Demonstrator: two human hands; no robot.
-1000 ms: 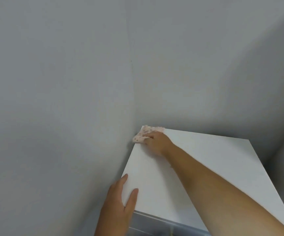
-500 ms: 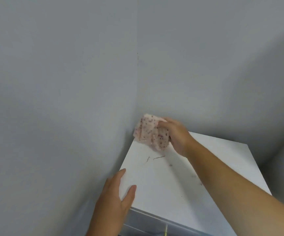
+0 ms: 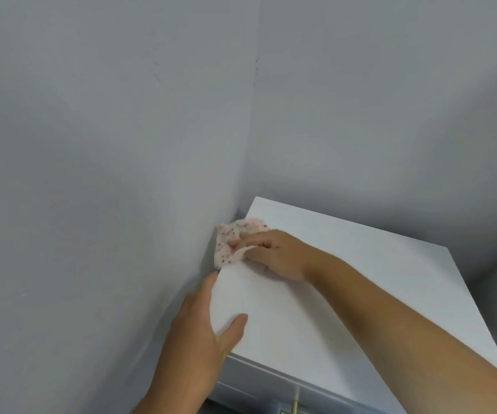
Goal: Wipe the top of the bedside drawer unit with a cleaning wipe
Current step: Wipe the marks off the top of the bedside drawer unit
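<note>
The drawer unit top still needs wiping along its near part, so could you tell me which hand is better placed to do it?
Probably the right hand: it already holds the wipe against the drawer unit top. The left hand grips the near left edge, apparently steadying it.

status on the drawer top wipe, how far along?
Mid-wipe. In hand: the right hand presses the speckled wipe at the left edge of the white top, part of it hanging over toward the wall. The left hand grips the near-left corner, steadying the unit. Done: the visible top looks free of debris. Left: can't tell if the right side and near edge were covered; the forearm hides part.
</note>
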